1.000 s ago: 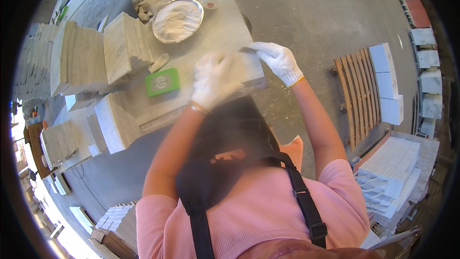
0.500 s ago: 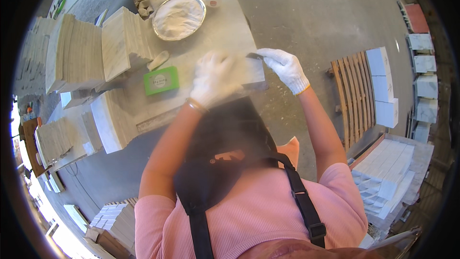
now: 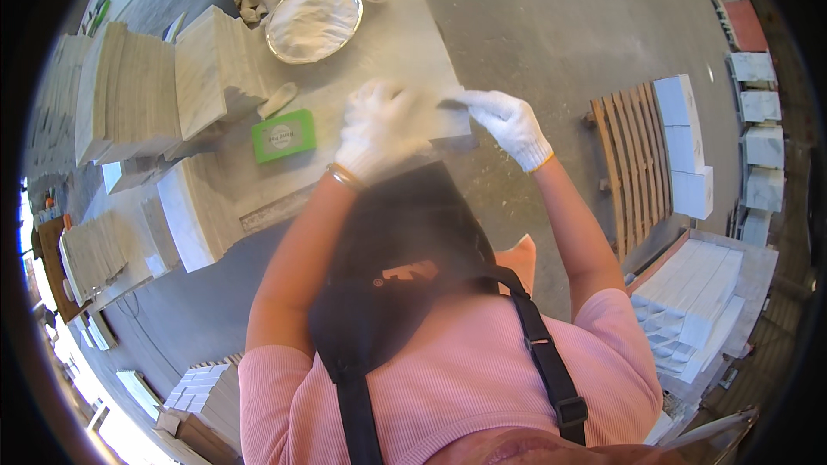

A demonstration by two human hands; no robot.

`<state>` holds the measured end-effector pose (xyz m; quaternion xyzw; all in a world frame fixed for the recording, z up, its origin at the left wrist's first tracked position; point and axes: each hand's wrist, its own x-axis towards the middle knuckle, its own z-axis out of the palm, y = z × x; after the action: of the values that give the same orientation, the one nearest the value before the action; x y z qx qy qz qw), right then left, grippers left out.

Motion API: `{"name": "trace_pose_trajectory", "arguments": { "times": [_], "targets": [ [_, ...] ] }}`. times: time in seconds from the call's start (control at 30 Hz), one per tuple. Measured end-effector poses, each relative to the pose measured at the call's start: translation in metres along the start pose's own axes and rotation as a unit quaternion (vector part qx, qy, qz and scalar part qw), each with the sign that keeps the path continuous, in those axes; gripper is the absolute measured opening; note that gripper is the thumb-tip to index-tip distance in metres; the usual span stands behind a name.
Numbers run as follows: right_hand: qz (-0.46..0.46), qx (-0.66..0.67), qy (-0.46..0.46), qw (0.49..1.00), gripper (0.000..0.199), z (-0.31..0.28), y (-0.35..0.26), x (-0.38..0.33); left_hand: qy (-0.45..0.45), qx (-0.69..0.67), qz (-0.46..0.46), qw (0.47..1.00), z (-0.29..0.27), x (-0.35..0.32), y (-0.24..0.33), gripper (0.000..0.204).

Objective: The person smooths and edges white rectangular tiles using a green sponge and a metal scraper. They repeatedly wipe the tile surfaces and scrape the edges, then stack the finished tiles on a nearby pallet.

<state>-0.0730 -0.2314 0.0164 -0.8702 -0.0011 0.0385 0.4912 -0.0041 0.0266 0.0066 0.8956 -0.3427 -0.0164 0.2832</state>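
Note:
Both my hands wear white gloves and work at the near edge of a dusty grey worktable (image 3: 405, 43). My left hand (image 3: 379, 125) presses down on a pale stone tile (image 3: 444, 120) that lies at the table's edge. My right hand (image 3: 510, 125) is at the tile's right end, with its fingers pinched on a small dark tool (image 3: 451, 103) held against the tile's top edge. Stone dust blurs the tile and the fingers. My dark face cover hides the table's front edge below my hands.
A green box (image 3: 282, 136) lies left of my hands. A metal bowl of white powder (image 3: 313, 21) sits farther back. Stacks of stone tiles (image 3: 215, 69) fill the table's left. A wooden pallet (image 3: 633, 164) with white blocks (image 3: 685, 146) stands on the floor at right.
My right hand has slid a little along the tile's edge with the tool. My left hand stays pressed on the tile.

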Motion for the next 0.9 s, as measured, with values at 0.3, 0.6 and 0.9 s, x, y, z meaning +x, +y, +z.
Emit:
{"name": "trace_pose_trajectory", "arguments": {
  "times": [0.3, 0.6, 0.9],
  "targets": [
    [-0.036, -0.047, -0.013, 0.998, 0.035, 0.009, 0.001, -0.025, 0.004, -0.010, -0.009, 1.000, -0.001, 0.000, 0.001, 0.082],
    [0.001, 0.113, 0.018, 0.993, 0.033, 0.006, -0.007, 0.000, -0.002, 0.014, -0.001, 1.000, -0.001, 0.000, 0.000, 0.087],
    [-0.032, 0.021, 0.009, 0.999, 0.033, 0.008, 0.001, -0.051, -0.022, 0.008, 0.030, 0.999, -0.008, 0.009, -0.002, 0.083]
  ]
}}
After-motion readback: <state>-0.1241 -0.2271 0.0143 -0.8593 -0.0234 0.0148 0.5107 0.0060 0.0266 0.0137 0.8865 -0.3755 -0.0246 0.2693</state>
